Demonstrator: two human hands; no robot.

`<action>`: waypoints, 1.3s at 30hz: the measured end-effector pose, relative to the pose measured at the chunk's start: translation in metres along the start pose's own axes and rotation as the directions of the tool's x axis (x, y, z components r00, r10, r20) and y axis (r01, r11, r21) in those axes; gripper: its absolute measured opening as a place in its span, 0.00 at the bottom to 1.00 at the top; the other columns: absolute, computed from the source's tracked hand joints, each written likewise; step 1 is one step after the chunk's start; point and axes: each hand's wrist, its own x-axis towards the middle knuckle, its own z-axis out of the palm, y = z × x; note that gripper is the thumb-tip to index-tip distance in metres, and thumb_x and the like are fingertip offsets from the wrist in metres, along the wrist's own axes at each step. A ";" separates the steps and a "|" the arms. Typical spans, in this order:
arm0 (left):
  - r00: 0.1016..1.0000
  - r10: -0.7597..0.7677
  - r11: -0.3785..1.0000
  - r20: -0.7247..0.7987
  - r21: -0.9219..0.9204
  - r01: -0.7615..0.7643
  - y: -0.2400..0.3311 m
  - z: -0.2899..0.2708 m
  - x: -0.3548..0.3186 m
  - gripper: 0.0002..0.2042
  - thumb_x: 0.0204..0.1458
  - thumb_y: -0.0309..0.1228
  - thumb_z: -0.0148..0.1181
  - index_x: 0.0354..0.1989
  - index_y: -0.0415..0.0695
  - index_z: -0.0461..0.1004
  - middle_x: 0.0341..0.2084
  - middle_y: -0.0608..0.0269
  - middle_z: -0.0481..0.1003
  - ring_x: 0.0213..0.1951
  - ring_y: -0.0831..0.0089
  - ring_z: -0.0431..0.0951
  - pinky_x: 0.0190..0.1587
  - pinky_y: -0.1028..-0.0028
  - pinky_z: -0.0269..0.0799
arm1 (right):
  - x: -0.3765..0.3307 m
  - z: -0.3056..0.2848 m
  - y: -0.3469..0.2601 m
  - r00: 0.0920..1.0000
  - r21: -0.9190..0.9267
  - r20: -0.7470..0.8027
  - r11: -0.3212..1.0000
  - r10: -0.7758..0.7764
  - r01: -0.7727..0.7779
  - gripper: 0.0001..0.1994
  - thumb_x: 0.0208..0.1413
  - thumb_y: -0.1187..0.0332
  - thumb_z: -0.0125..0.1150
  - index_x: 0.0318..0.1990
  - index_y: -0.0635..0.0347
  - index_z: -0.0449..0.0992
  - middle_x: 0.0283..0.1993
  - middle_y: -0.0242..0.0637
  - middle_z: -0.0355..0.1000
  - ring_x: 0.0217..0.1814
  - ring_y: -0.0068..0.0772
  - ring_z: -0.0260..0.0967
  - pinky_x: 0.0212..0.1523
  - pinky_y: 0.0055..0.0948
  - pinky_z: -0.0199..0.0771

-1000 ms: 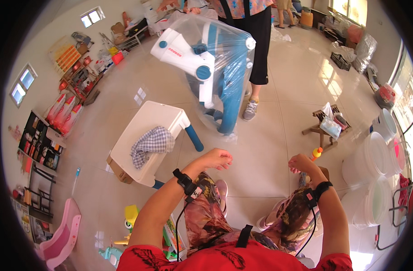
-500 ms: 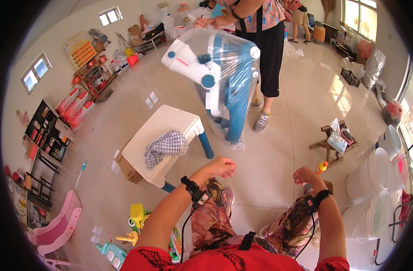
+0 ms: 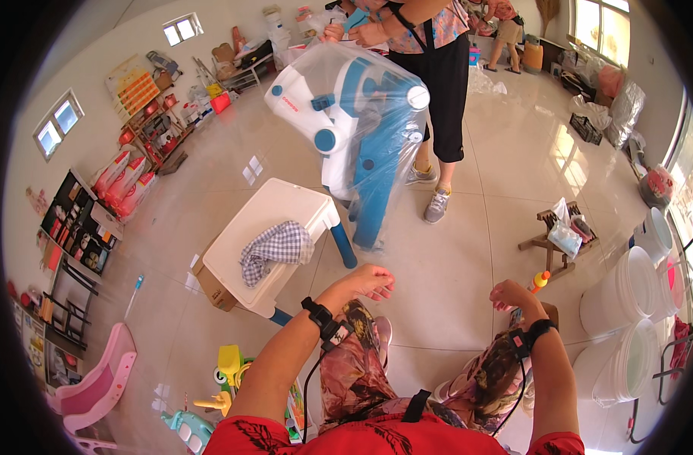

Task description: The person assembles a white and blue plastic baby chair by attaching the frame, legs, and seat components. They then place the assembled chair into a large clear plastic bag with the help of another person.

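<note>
My left hand [image 3: 373, 282] hovers over the floor beyond my left knee, fingers loosely curled in and nothing seen in them. Held over my right knee, my right hand [image 3: 507, 294] is also curled and shows no object. Both wrists wear black straps with small devices. Nearest my left hand is a small white table [image 3: 232, 227] with blue legs, with a blue-and-white checked cloth [image 3: 278, 250] crumpled on top. In front of me, another person [image 3: 430, 83] grips a large blue-and-white plastic frame [image 3: 377, 167] wrapped in clear plastic; its exact kind is unclear.
A low wooden stool [image 3: 551, 239] with packets stands ahead right, near a yellow bottle [image 3: 540, 280]. White buckets [image 3: 616, 292] line the right. A cardboard box [image 3: 212, 284] lies by the table; a pink plastic piece [image 3: 103, 375] and toys [image 3: 229, 360] are at left. Another person [image 3: 506, 34] bends far back.
The other person has shifted and tilted the wrapped blue-and-white frame slightly left, its lower end swinging left, and stepped a little. My hands have hardly moved.
</note>
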 end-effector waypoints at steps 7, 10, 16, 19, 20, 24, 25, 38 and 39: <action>1.000 -0.004 0.999 0.014 -0.052 0.005 0.000 -0.002 0.002 0.16 0.64 0.39 0.59 0.52 0.40 0.76 0.45 0.58 0.80 0.43 0.66 0.84 0.42 0.68 0.80 | 0.005 0.000 0.001 1.000 -0.003 0.010 1.000 0.009 -0.009 0.09 0.61 0.68 0.61 0.41 0.65 0.81 0.32 0.39 0.82 0.33 0.32 0.81 0.34 0.30 0.83; 1.000 -0.006 0.997 0.008 -0.072 0.007 -0.001 -0.003 0.001 0.16 0.64 0.38 0.59 0.52 0.40 0.76 0.45 0.58 0.80 0.43 0.66 0.84 0.42 0.68 0.80 | 0.004 0.001 -0.002 1.000 -0.052 0.015 0.998 0.028 -0.027 0.08 0.63 0.69 0.60 0.42 0.65 0.81 0.34 0.39 0.82 0.35 0.33 0.82 0.36 0.31 0.84; 0.973 0.140 0.968 -0.185 -0.179 -0.173 -0.002 -0.017 -0.008 0.21 0.62 0.34 0.61 0.62 0.44 0.66 0.45 0.57 0.79 0.42 0.64 0.84 0.42 0.65 0.81 | 0.006 0.002 -0.011 1.000 -0.052 0.013 0.999 0.006 -0.006 0.09 0.62 0.68 0.61 0.41 0.65 0.82 0.34 0.39 0.82 0.34 0.33 0.82 0.34 0.31 0.84; 0.886 0.257 0.945 -0.385 -0.091 -0.314 0.070 -0.060 -0.038 0.32 0.61 0.30 0.63 0.70 0.47 0.53 0.44 0.53 0.79 0.39 0.61 0.85 0.37 0.62 0.83 | 0.003 0.001 -0.003 1.000 -0.032 0.010 0.999 0.006 -0.006 0.10 0.59 0.67 0.61 0.39 0.65 0.82 0.32 0.39 0.82 0.32 0.32 0.82 0.32 0.31 0.84; 0.868 0.301 0.928 -0.396 -0.088 -0.362 0.079 -0.114 -0.045 0.37 0.61 0.28 0.61 0.74 0.50 0.46 0.45 0.52 0.79 0.37 0.60 0.85 0.35 0.63 0.83 | 0.009 0.006 -0.010 1.000 -0.036 0.029 0.999 -0.003 0.004 0.09 0.59 0.67 0.62 0.39 0.65 0.82 0.32 0.39 0.82 0.32 0.32 0.82 0.32 0.31 0.84; 0.658 0.429 0.903 -0.619 0.277 -0.329 0.204 -0.224 -0.123 0.45 0.63 0.28 0.57 0.78 0.56 0.29 0.37 0.53 0.81 0.32 0.63 0.84 0.34 0.62 0.84 | 0.016 0.004 -0.003 0.999 -0.037 0.032 0.999 -0.008 0.009 0.09 0.59 0.68 0.62 0.40 0.65 0.81 0.32 0.40 0.82 0.31 0.32 0.81 0.32 0.31 0.84; 0.635 0.394 0.919 -0.665 0.306 -0.250 0.234 -0.244 -0.141 0.47 0.62 0.29 0.59 0.79 0.58 0.28 0.34 0.55 0.81 0.30 0.67 0.83 0.34 0.63 0.84 | 0.013 0.003 -0.002 1.000 -0.031 0.023 1.000 0.000 0.001 0.09 0.59 0.68 0.62 0.40 0.65 0.81 0.32 0.39 0.82 0.31 0.32 0.81 0.32 0.31 0.83; 0.418 0.400 0.916 -0.816 0.372 -0.150 0.307 -0.262 -0.199 0.49 0.59 0.24 0.60 0.79 0.56 0.29 0.36 0.55 0.81 0.29 0.68 0.82 0.31 0.64 0.82 | 0.006 0.005 0.001 1.000 -0.019 0.017 1.000 -0.013 0.014 0.09 0.59 0.67 0.63 0.40 0.65 0.81 0.32 0.39 0.82 0.31 0.31 0.81 0.32 0.30 0.82; 0.348 0.459 0.887 -0.817 0.401 -0.229 0.308 -0.266 -0.201 0.47 0.59 0.25 0.60 0.79 0.55 0.31 0.36 0.56 0.81 0.27 0.69 0.82 0.29 0.65 0.81 | 0.008 0.005 0.001 1.000 -0.027 0.024 1.000 -0.016 0.016 0.09 0.60 0.67 0.64 0.40 0.65 0.81 0.32 0.38 0.82 0.31 0.31 0.81 0.31 0.30 0.82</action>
